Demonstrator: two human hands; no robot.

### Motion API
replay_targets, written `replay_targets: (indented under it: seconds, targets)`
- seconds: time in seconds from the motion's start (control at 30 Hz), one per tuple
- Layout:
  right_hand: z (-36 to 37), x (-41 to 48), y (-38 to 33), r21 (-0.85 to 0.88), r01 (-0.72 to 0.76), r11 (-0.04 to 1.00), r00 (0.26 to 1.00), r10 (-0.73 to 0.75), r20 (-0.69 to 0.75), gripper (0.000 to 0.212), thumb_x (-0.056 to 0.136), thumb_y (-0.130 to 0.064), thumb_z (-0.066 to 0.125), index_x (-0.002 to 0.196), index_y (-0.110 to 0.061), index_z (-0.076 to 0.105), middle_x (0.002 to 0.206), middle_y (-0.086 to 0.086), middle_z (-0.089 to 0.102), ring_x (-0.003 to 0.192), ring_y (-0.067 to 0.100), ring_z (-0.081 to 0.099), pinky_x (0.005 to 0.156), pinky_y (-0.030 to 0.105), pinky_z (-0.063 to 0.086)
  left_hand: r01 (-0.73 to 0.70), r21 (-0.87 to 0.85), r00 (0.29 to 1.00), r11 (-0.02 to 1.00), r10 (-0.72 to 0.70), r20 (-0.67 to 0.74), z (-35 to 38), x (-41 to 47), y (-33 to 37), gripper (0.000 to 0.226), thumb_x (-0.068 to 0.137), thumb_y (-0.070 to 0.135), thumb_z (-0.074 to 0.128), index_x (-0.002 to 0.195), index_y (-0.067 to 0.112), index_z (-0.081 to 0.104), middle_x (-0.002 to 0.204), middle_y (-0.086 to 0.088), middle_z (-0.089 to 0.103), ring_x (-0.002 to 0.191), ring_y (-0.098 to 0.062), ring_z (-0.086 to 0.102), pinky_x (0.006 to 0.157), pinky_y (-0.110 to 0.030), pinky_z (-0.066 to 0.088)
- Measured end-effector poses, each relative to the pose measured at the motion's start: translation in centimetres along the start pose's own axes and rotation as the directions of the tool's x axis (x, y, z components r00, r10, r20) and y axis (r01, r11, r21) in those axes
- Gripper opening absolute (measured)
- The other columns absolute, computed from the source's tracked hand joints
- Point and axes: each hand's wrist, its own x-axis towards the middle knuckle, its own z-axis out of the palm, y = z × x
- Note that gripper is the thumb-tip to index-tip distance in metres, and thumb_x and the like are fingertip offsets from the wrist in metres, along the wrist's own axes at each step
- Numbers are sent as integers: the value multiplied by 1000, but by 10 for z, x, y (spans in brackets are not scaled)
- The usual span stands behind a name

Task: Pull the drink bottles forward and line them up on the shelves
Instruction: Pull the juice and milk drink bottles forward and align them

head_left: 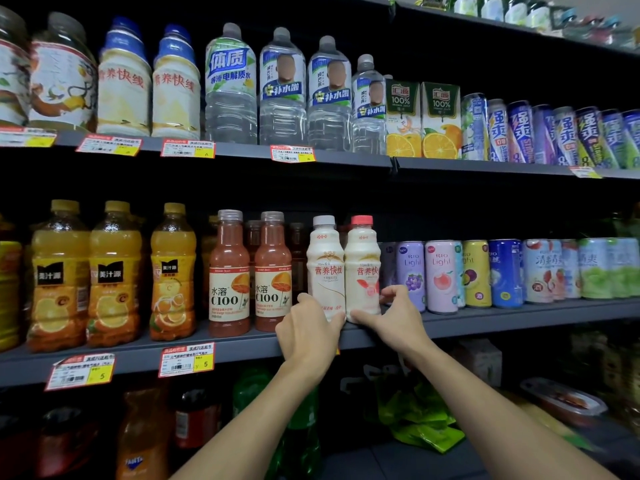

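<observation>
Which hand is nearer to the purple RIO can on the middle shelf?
Right. The right hand grips the red-cap bottle just left of the purple can; the left hand grips the white-cap bottle, one bottle further left.

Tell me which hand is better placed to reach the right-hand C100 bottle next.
Probably left. The left hand grips the white-capped bottle directly beside that C100 bottle; the right hand holds the pink-capped bottle, farther away.
</observation>
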Motion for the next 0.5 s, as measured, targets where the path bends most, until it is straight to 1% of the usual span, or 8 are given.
replay_targets:
  seconds: [0.07,0.17,0.2,0.27,0.3,0.37,0.43,0.5]
  targets:
    - [1,-1,0,11,20,1000,1000,-20,-9,79,59,-52,90,117,-24,46,108,-12,58,101,10,57,91,31,46,6,17,1000,1000,-6,-15,1,-1,0,51,83,62,66,90,20,37,94,-3,70,88,-24,68,64,-32,35]
    - [-2,-1,4,30,54,998,998,-55,35,78,68,-47,87,129,-24,44,118,-11,59,105,10,59,95,33,47,-4,37,1000,999,5,-19,2,-2,-1,51,83,62,65,91,20,36,94,-3,70,89,-25,68,64,-33,34]
    - [-3,-1,5,28,60,998,997,-62,56,76,72,-44,84,133,-25,44,121,-11,59,105,10,59,93,32,47,-9,36,1000,999,9,-15,2,-1,-1,51,83,62,65,91,20,36,95,-3,70,89,-25,68,65,-33,34]
    - [-6,0,6,19,74,997,993,-76,88,73,76,-40,80,138,-27,45,121,-13,57,100,7,60,86,26,46,-13,28,1000,1000,13,-1,1,-1,-1,51,84,62,65,92,20,37,96,-3,70,91,-25,68,65,-34,35]
    - [-7,1,7,19,82,996,992,-84,94,72,76,-39,80,138,-28,47,121,-14,58,96,4,59,83,24,46,-15,24,1000,1000,15,10,0,0,-2,51,84,61,65,92,20,37,97,-3,70,91,-25,68,66,-34,35]
    - [-6,2,7,26,84,996,993,-86,85,70,74,-40,83,134,-28,50,120,-13,59,90,2,57,87,27,49,-20,11,999,1000,19,33,-1,0,-3,49,84,59,65,93,19,37,98,-4,70,92,-26,67,67,-34,36]
    - [-3,1,7,37,74,997,996,-75,52,69,70,-42,87,127,-28,51,115,-14,61,94,2,59,90,29,50,-30,3,998,1000,30,53,-2,0,-4,48,85,58,64,95,19,37,98,-4,70,93,-27,67,67,-34,37]
    - [2,1,7,48,62,997,998,-63,19,68,65,-45,89,119,-30,51,108,-19,60,96,-2,58,83,24,48,-34,1,997,999,34,70,-3,0,-4,48,85,58,63,96,19,37,100,-4,70,94,-26,67,67,-34,37]
